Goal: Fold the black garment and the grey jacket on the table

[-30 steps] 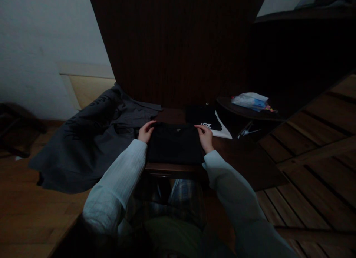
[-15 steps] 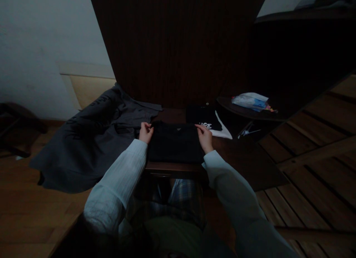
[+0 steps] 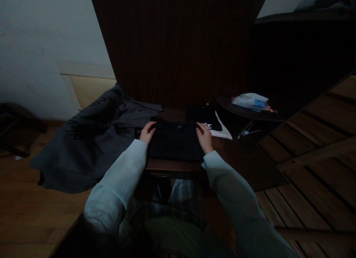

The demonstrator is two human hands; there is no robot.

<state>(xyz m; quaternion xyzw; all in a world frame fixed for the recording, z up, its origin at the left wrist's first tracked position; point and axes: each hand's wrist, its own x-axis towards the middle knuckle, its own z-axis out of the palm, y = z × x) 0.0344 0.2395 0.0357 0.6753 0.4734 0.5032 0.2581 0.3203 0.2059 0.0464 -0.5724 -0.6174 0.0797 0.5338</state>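
A folded black garment (image 3: 175, 143) lies on the near edge of a dark wooden table (image 3: 244, 158). My left hand (image 3: 146, 132) rests on its far left corner, fingers laid along the cloth. On the far right corner sits my right hand (image 3: 204, 137), fingers flat on the fabric. Both sleeves are pale. The room is dim, so the fingertips are hard to read.
A large grey garment (image 3: 89, 139) spreads over the table's left side and hangs off it. Behind the black garment lies a folded black piece with white lettering (image 3: 204, 119) on a white one (image 3: 224, 131). A plastic bag (image 3: 251, 101) sits on a round side table.
The black garment has slid slightly away from me, and both hands moved with it. My left fingers, curled half a second ago, now lie flatter.
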